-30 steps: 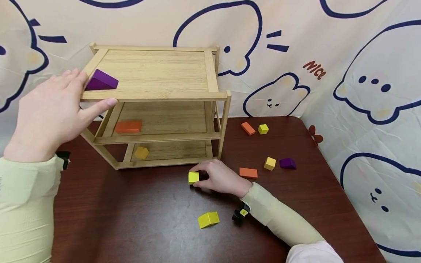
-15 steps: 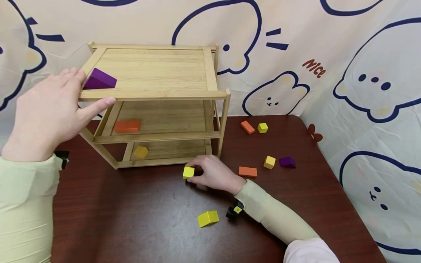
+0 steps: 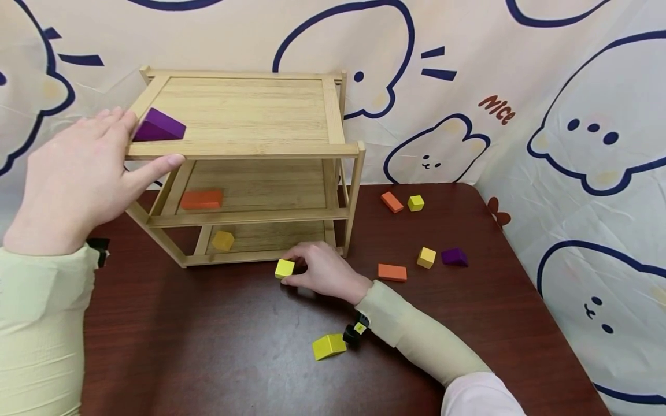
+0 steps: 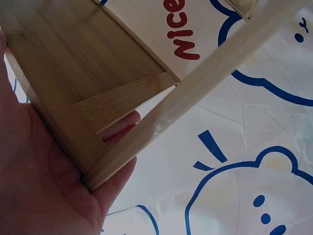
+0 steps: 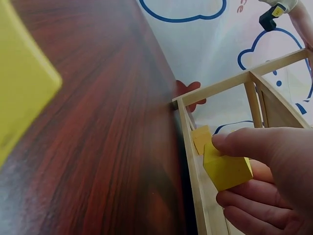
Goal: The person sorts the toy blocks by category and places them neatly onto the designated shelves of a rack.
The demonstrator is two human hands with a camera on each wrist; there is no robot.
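Thumb and fingers of my right hand (image 3: pixel 325 270) pinch a bright yellow cube (image 3: pixel 284 269) just in front of the shelf's lowest tier. In the right wrist view, the same yellow block (image 5: pixel 227 169) sits between thumb and fingertips. My left hand (image 3: pixel 78 173) holds the front left corner of a three-tier wooden shelf (image 3: pixel 250 115), its thumb along the front rail. From below, the left wrist view shows that hand (image 4: pixel 63 181) around the corner post. Beside its fingers, a purple block (image 3: pixel 160 125) lies on the top tier.
An orange block (image 3: pixel 202 199) lies on the middle tier, a darker yellow cube (image 3: pixel 223 241) on the bottom one. A yellow wedge-like block (image 3: pixel 329 346) is near the front. Right of the shelf lie an orange block (image 3: pixel 392 273), a yellow cube (image 3: pixel 426 257), a purple block (image 3: pixel 455 257) and others.
My right hand has moved left and slightly away from me, along the shelf's front, carrying the yellow cube. The left hand stays on the shelf corner.
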